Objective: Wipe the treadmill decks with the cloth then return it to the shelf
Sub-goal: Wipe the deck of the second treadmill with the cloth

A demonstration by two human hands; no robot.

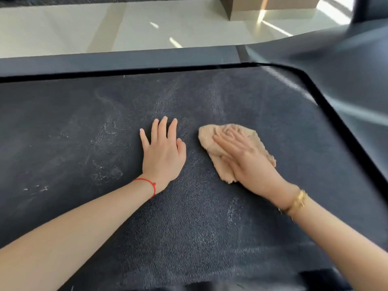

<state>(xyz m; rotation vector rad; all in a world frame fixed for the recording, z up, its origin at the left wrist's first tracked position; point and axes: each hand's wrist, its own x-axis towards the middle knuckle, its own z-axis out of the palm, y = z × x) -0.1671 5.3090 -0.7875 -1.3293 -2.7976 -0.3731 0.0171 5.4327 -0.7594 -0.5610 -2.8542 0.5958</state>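
Note:
A dark, dusty treadmill deck (pixel 88 127) fills most of the head view, streaked with pale smears. A beige fluffy cloth (pixel 212 141) lies on the belt right of centre. My right hand (pixel 245 156) presses flat on the cloth with fingers stretched out, slightly blurred. My left hand (pixel 163 150) rests flat on the bare belt just left of the cloth, fingers spread, a red string on its wrist.
A grey side rail (pixel 117 59) runs along the far edge of the belt. The grey motor cover (pixel 346 76) curves round at the right. Beyond lies a pale tiled floor (pixel 63 28) and a brown box (pixel 273 5) at the back.

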